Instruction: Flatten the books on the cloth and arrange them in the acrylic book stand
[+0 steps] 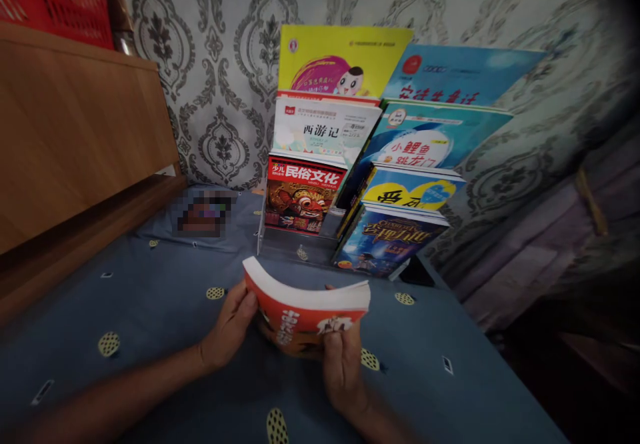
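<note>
A thick red paperback book (pixel 305 321) is held up over the blue patterned cloth, bent in a curve with its white page edges facing up. My left hand (pixel 233 324) grips its left edge, thumb on the cover. On the right side, my right hand (pixel 344 364) clasps the lower corner with the thumb on the cover and fingers behind, partly hidden. Just beyond stands a clear tiered book rack (pixel 295 244). Its left column bears a red book (pixel 305 194), a white book (pixel 325 124) and a yellow-green book (pixel 325 57).
The rack's right column has several blue and teal books (pixel 395 234). A wooden cabinet (pixel 80 137) with a red basket (pixel 55 1) on top stands at left. Patterned wallpaper (pixel 215 77) rises behind. Near the cabinet lies a pixelated item (pixel 205 214). A pale purple curtain (pixel 525 231) hangs at right.
</note>
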Demonstrator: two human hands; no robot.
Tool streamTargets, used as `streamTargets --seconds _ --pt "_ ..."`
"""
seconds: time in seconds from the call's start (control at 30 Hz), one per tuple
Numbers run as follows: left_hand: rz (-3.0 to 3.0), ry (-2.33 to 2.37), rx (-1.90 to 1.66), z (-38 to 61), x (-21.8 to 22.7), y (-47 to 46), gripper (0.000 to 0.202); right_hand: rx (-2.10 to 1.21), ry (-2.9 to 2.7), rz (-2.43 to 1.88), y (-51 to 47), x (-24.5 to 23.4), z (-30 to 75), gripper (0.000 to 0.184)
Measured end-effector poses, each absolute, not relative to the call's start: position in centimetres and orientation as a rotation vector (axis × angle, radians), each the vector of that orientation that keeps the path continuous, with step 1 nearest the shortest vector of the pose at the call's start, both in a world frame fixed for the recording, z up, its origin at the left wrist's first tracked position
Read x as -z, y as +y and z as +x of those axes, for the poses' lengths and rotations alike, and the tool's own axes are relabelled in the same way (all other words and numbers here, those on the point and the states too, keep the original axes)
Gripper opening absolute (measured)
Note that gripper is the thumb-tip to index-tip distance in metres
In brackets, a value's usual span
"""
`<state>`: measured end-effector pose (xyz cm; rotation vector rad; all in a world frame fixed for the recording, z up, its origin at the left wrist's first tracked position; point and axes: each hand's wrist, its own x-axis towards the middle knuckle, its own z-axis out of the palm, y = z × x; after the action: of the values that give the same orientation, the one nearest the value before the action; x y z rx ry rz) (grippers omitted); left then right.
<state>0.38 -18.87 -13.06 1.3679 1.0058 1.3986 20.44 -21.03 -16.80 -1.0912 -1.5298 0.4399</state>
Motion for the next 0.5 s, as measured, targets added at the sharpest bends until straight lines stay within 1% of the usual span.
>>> streamTargets --seconds 0.1,0.17,0.27,0.4,0.5 --pt "1.314 0.947 -1.401 0.8 12.3 -18.8 0.052 -0.464 -1.467 -1.176 -20.5 17.2 20.2 0.053" --pt "1.304 0.955 -1.387 1.0 11.6 -18.7 0.054 -0.473 -1.451 -1.193 -20.1 16.5 20.2 0.052" --pt "1.359 1.001 -1.348 1.0 10.0 -18.4 0.057 -0.491 -1.428 -1.218 -19.5 14.4 20.6 0.048" --pt "1.589 0.968 -1.195 -0.3 8.3 -18.1 0.048 -0.678 -1.568 -1.197 -19.5 10.8 22.3 0.039" --pt "1.793 0.966 -1.017 -1.8 8.5 -17.5 0.044 -0.794 -1.728 -1.189 -19.6 9.0 23.8 0.034"
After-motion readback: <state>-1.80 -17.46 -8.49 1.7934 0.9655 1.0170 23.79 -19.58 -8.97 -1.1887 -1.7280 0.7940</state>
